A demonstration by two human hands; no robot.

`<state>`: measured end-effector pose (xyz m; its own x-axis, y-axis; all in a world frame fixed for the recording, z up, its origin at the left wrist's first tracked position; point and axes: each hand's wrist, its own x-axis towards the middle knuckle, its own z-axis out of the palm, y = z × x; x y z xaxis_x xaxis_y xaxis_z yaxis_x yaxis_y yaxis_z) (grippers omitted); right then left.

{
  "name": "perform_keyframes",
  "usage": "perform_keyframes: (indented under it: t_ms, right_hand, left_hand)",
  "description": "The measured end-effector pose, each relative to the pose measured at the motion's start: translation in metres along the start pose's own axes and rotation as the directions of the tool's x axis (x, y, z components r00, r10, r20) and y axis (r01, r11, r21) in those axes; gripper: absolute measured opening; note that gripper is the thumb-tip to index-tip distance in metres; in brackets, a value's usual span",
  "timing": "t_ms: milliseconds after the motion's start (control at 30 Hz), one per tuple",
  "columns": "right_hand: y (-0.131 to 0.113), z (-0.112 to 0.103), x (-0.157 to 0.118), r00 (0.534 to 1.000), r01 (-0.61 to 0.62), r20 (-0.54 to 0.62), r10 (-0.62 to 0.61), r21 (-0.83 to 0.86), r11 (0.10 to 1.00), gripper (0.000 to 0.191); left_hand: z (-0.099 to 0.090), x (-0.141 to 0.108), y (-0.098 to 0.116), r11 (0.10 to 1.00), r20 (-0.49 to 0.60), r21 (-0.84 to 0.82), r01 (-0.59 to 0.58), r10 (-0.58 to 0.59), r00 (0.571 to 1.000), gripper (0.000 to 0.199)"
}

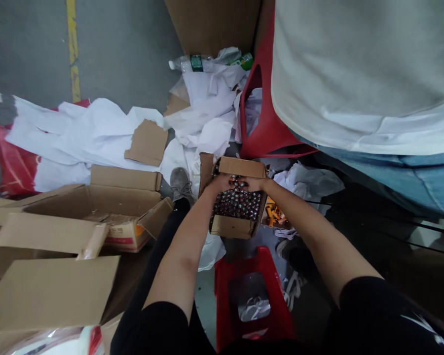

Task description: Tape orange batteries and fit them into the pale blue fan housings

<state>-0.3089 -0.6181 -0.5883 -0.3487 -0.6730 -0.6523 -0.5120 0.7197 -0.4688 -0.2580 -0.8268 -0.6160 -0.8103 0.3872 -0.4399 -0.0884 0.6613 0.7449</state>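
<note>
A small cardboard box (pixel 232 226) stands open between my feet, packed with upright battery-like cylinders (pixel 240 204) with shiny round ends. My left hand (pixel 222 183) reaches into its far left part, and my right hand (pixel 254 184) into its far right part. Between my fingers a cluster of the orange-and-dark cylinders (pixel 238 181) shows, gripped from both sides. My fingertips are partly hidden among the cylinders.
A larger open carton (pixel 122 190) stands at the left. A red stool (pixel 225 281) is below, another red stool (pixel 259 128) beyond, near a person in a pale top (pixel 355 64). White paper (pixel 96 128) and plastic bottles (pixel 196 63) litter the floor. Orange pieces (pixel 276 212) lie right of the box.
</note>
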Motion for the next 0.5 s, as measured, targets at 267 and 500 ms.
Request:
perform_keyframes:
  t_ms: [267,500]
  right_hand:
    - [0.000,-0.015,0.024,0.997,0.054,0.052,-0.053,-0.013,0.998,0.045]
    - [0.003,-0.023,0.028,0.998,0.014,-0.067,-0.011,0.043,0.999,0.042]
  left_hand:
    - [-0.011,-0.002,-0.002,0.991,-0.052,-0.106,-0.082,0.077,0.996,0.028]
    - [-0.028,-0.025,0.005,0.987,-0.214,-0.162,-0.023,-0.012,0.977,0.033]
